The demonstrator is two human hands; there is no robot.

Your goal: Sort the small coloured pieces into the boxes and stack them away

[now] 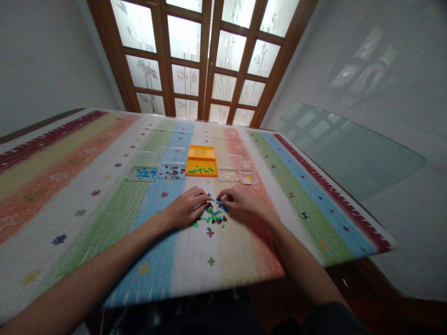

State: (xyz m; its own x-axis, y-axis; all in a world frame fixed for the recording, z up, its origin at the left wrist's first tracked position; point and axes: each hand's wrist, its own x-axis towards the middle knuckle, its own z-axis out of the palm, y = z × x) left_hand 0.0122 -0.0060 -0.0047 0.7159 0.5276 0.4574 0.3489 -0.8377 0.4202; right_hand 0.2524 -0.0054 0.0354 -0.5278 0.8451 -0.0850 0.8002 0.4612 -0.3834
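Pieces (208,219) in green, dark red and blue lie in a loose heap between the two hands, spilling slightly toward the wearer from the fingertips. The left hand (190,204) rests at the heap's left edge, fingers curled and their tips near the thumb; whether a piece is pinched there cannot be told. The right hand (240,199) sits at the opposite edge, thumb and forefinger bent close to a few blue bits, and again any grip is too small to make out. Beyond the left hand stand a clear box of blue pieces (141,180) and, nearer its fingertips, a clear box of dark pieces (171,177). An orange box (201,152) with green pieces lies straight ahead of the gap between the hands, while a box of cream pieces (228,180) and a small box with yellow bits (248,182) stand beyond the right hand. The likeliest trouble is a mix-up, since the colours lie tangled and fingertips closing on one bit could drag a neighbour along. A sleeveless forearm sweeping inward might scatter stray pieces over the patterned tablecloth (211,279), where small printed motifs could hide them, and a knuckle could nudge a shallow box.
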